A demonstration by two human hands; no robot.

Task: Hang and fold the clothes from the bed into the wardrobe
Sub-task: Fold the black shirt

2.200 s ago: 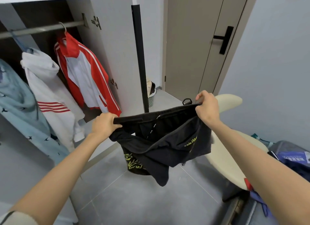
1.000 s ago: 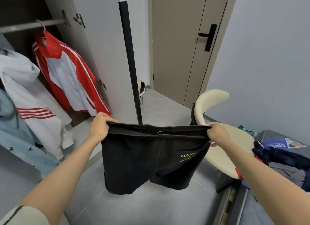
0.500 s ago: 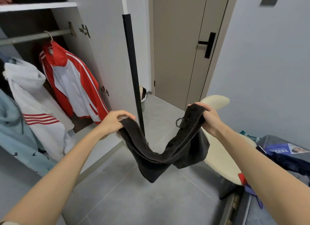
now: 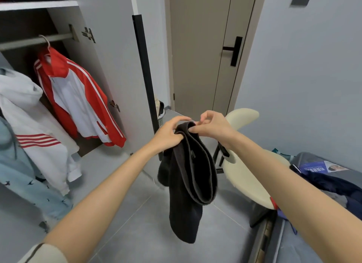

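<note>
Hands: the left hand (image 4: 170,132) and the right hand (image 4: 212,125) are close together, knuckles almost meeting; both pinch the top edge of one garment, thumbs pressed on the cloth
Garment: soft black cloth shorts (image 4: 189,176), doubled side to side into a narrow strip; held in the air over the grey tiled floor (image 4: 117,213); nothing touches them but the fingers
Axis: the long axis is vertical, straight down from the grip; the thick waistband loops in front; the legs trail limp below
Way to go: the open white wardrobe (image 4: 39,6) lies to the left, so the left hand is nearer it; the grey-covered bed (image 4: 317,249) lies low on the right, with dark navy clothes (image 4: 333,182) on it
Rail: a metal bar (image 4: 29,42) carries a red-and-white jacket (image 4: 78,98), a white hooded top with red stripes (image 4: 29,115) and a pale blue printed garment (image 4: 23,180)
Behind: a smooth cream curved chair (image 4: 246,176), near the shorts
Judgement: a fold is in hand; one more across the length seems likely before shelving; such limp cloth could slide apart if either pinch slackens
</note>
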